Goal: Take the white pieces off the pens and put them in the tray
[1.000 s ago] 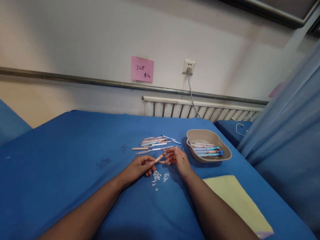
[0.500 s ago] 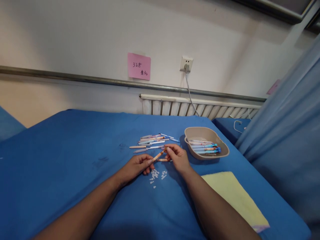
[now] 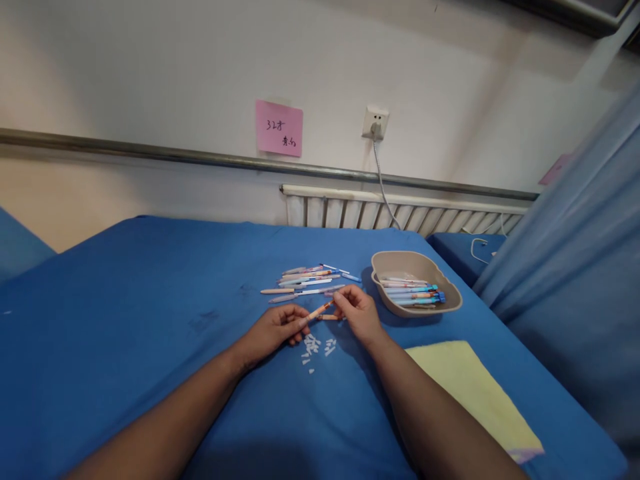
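Observation:
An orange and cream pen (image 3: 318, 312) is held at a slant between my two hands. My left hand (image 3: 283, 325) pinches its lower left end. The fingers of my right hand (image 3: 356, 312) are closed at its upper right end, around the tip. Beneath it an orange pen piece (image 3: 329, 317) lies on the blue cloth, partly behind my right fingers. Just beyond my hands, several loose pens (image 3: 305, 280) lie in a row. Small white pieces (image 3: 312, 344) are scattered on the cloth close in front of my left hand.
To the right stands a beige basin (image 3: 453, 303) with several pens (image 3: 413, 293) inside. A yellow cloth (image 3: 470, 387) lies by my right forearm. The blue-covered surface (image 3: 150, 313) reaches back to a radiator (image 3: 350, 212). A blue curtain (image 3: 575, 233) hangs on the right.
My right fingers have shifted slightly along the pen's upper end, and more orange shows there. Both hands otherwise stay in place; the view has moved a little.

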A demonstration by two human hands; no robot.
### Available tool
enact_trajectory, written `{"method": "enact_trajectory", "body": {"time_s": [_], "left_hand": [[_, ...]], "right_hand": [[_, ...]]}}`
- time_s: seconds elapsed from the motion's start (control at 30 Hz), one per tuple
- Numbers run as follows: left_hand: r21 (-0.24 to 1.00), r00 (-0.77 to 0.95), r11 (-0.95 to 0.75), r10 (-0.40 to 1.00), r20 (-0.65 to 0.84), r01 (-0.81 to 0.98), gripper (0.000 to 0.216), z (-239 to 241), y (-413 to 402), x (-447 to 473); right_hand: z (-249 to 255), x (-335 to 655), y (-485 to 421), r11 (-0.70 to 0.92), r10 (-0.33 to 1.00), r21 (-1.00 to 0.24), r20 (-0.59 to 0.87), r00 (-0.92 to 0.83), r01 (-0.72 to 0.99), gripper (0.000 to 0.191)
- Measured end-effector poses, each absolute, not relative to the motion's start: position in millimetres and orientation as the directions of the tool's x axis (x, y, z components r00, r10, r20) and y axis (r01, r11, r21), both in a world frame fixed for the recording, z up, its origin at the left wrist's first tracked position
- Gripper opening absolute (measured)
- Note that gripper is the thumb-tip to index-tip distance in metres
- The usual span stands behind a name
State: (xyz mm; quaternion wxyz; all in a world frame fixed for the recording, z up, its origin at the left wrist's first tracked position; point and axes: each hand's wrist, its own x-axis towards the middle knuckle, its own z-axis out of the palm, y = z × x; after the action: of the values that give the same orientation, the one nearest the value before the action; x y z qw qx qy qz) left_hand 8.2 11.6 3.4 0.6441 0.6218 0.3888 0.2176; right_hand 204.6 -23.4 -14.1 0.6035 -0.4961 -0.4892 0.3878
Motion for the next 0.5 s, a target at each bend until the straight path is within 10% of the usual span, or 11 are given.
{"method": "enact_trajectory", "body": {"time_s": [0.5], "left_hand": [[0.970, 0.466, -0.059, 0.883, -0.061, 0.238, 0.034, 46, 13, 26]], "right_hand": [[-15, 204, -14, 0.178, 0.898, -0.958, 0.252, 0.360, 0.225, 0.051]]}}
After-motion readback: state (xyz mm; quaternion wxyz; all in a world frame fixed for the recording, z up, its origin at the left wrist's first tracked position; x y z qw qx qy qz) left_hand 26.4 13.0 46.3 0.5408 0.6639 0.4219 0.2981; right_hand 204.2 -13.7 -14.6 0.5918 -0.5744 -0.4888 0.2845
